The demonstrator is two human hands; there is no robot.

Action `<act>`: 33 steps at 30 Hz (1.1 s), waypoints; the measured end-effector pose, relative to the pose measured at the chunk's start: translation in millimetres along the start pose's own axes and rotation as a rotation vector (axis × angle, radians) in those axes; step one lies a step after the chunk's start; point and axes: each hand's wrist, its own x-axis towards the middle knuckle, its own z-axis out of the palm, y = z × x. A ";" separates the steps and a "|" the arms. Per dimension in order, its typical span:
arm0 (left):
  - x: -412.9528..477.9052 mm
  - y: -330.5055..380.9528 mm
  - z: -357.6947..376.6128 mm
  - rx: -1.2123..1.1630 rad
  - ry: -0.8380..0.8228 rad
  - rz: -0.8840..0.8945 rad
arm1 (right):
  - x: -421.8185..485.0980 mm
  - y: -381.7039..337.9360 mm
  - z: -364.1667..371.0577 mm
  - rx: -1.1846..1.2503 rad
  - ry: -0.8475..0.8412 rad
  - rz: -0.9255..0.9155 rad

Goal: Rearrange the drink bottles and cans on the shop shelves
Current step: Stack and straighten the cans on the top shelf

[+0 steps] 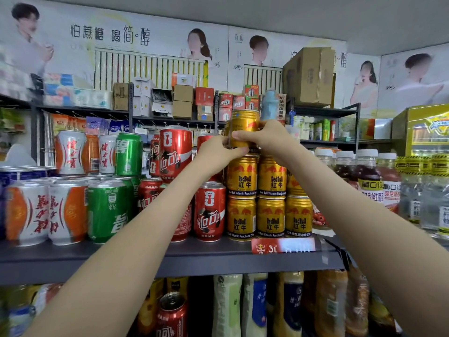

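A gold Red Bull can [243,125] sits at the top of a stack of gold Red Bull cans [269,198] on the grey shelf [170,259]. My left hand [218,154] grips its lower left side, thumb across the front. My right hand [269,137] holds its right side, fingers curled round it. The held can rests on or just above the second layer; its base is hidden by my fingers. Red cola cans [210,210] stand left of the stack, one red can [175,152] stacked high.
Green cans [109,210] and orange-and-white cans [48,212] fill the shelf's left part. Bottled drinks [364,176] with white caps stand to the right. A lower shelf holds bottles [255,305]. Boxes [308,76] sit on a rack behind.
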 end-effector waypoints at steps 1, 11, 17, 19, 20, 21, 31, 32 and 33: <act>1.4 -2.0 0.0 -0.009 -0.001 -0.004 | 0.5 -0.7 1.5 -0.011 0.003 0.001; 3.1 -6.3 3.6 -0.041 -0.015 -0.034 | 2.5 1.2 3.7 -0.095 0.036 0.011; 0.9 -7.6 6.9 -0.020 0.005 -0.040 | 1.7 6.3 4.8 0.004 0.170 0.000; -1.7 -4.9 8.2 -0.046 0.061 -0.009 | 0.0 5.7 -0.1 0.159 0.211 -0.015; -2.6 -1.7 9.3 -0.071 0.086 0.018 | 0.6 5.6 -3.7 0.251 0.201 -0.010; -2.6 2.0 10.7 -0.104 0.108 0.054 | 0.5 4.9 -7.4 0.352 0.168 0.004; 3.7 27.1 -0.2 -0.190 0.426 0.269 | -5.7 -16.0 -26.8 -0.047 0.095 -0.367; 6.2 30.0 -5.7 -0.173 0.425 0.254 | -5.7 -17.3 -28.8 -0.193 0.098 -0.429; 8.4 32.7 -10.7 -0.145 0.417 0.235 | -5.9 -17.2 -30.5 -0.303 0.065 -0.467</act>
